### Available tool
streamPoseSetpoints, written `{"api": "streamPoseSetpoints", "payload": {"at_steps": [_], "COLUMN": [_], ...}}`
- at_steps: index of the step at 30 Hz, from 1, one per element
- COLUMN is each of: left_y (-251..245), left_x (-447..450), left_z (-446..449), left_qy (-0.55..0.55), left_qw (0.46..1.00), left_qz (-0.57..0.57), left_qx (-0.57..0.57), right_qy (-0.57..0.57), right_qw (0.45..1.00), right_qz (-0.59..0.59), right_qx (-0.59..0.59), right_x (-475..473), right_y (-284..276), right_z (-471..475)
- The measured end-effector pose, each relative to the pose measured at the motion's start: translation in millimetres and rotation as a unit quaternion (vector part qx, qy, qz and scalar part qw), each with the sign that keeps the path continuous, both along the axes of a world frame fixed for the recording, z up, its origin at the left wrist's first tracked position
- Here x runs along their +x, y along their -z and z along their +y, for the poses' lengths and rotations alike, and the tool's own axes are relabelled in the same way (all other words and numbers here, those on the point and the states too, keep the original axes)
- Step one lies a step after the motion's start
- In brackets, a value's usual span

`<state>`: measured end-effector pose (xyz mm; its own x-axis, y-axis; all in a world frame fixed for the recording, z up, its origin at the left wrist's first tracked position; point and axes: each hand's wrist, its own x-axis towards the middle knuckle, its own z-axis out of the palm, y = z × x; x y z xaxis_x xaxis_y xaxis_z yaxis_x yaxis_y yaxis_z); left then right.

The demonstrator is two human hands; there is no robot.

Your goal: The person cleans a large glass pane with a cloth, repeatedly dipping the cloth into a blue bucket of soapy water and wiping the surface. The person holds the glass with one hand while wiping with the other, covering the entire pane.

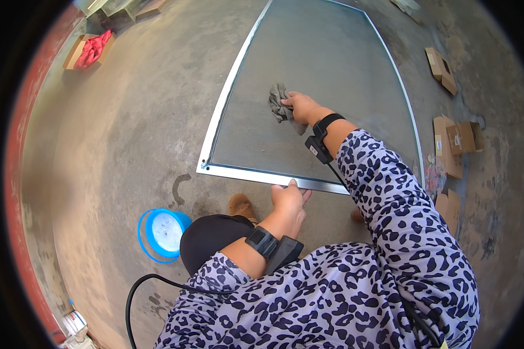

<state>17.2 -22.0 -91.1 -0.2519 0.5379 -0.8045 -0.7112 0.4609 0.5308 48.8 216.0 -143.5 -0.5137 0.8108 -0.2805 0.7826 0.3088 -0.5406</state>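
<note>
A large window screen with a white metal frame [253, 175] and grey mesh [314, 52] stretches away in front of me. My left hand [288, 203] grips the near edge of the frame, thumb on top and fingers beneath. Bunched in my right hand [303, 107] is a grey cloth [280, 104], held over the mesh left of its middle; whether it touches the mesh is hard to tell. A blue plastic bucket [184, 220] with whitish, sudsy liquid stands on the floor at my left, beside my knee.
Cardboard boxes [465, 137] and flattened cardboard [441, 72] lie along the right side. At the upper left, a red cloth [92, 50] rests in an open carton [73, 52]. A black cable [130, 301] loops at lower left. Wet marks [178, 189] show on the concrete floor.
</note>
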Motion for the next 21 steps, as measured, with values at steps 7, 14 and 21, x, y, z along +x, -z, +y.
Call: {"api": "streamPoseSetpoints", "payload": {"at_steps": [7, 14, 21], "left_y": [8.4, 7.6, 14.7], "left_x": [-5.5, -6.5, -7.6], "left_z": [-0.5, -3.2, -2.9], "left_qy": [-0.003, -0.002, -0.002], "left_qw": [1.000, 1.000, 1.000], "left_qz": [0.000, 0.009, 0.019], "left_qx": [0.000, -0.016, -0.012], "right_qy": [0.200, 0.388, 0.492], "right_qw": [0.943, 0.844, 0.843], "right_qz": [-0.251, -0.370, -0.206], "right_qx": [-0.090, -0.027, -0.062], "right_x": [180.1, 356.2, 384.2], "right_y": [57.9, 81.0, 92.5], "right_z": [16.4, -49.6, -61.5]}}
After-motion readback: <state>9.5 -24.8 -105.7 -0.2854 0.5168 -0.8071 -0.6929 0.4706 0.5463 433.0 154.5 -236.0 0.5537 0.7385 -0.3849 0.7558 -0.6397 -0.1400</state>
